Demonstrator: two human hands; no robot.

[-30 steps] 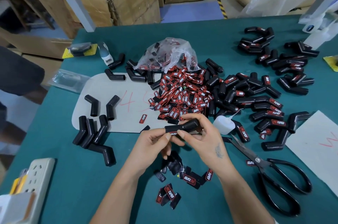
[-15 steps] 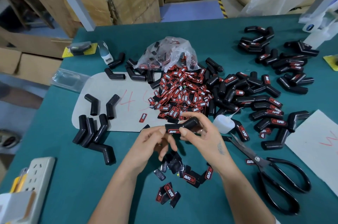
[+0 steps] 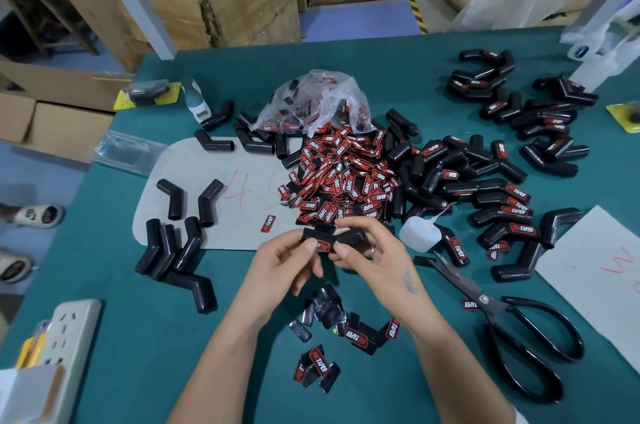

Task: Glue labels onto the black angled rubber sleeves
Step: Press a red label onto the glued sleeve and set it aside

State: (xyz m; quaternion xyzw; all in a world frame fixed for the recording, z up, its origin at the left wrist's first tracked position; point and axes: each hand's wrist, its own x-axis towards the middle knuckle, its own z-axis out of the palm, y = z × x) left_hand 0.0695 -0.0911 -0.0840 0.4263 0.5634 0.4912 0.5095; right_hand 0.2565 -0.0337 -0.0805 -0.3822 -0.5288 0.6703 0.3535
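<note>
Head view, nearest: loose labels (image 3: pixel 358 337) lie scattered on the desk (image 3: pixel 145 337) just below my wrists.
Left grip: my left hand (image 3: pixel 287 264) pinches the left end of the sleeve in hand (image 3: pixel 334 239), thumb tip pressed on its label (image 3: pixel 322 245).
Right grip: my right hand (image 3: pixel 370 252) curls round the sleeve's right end, thumb tip at the label's right edge, forefinger arched over the top.
Task item: the sleeve is held clear of the desk between both hands; its long axis runs left to right, the right end slightly farther from me.
Key relation: the label faces me on the left limb, directly under both thumbs; neither hand is plainly nearer.
Judgement: the label appears seated and is being pressed down; next the sleeve likely goes right, to the labelled sleeves (image 3: pixel 502 201).
Beside right hand: glue bottle (image 3: pixel 420 233), then scissors (image 3: pixel 512 326).
Left: unlabelled sleeves (image 3: pixel 173 247), partly on a grey sheet (image 3: pixel 239 226).
Farther: label heap (image 3: pixel 339 177) spilling from a plastic bag (image 3: pixel 311 101).
</note>
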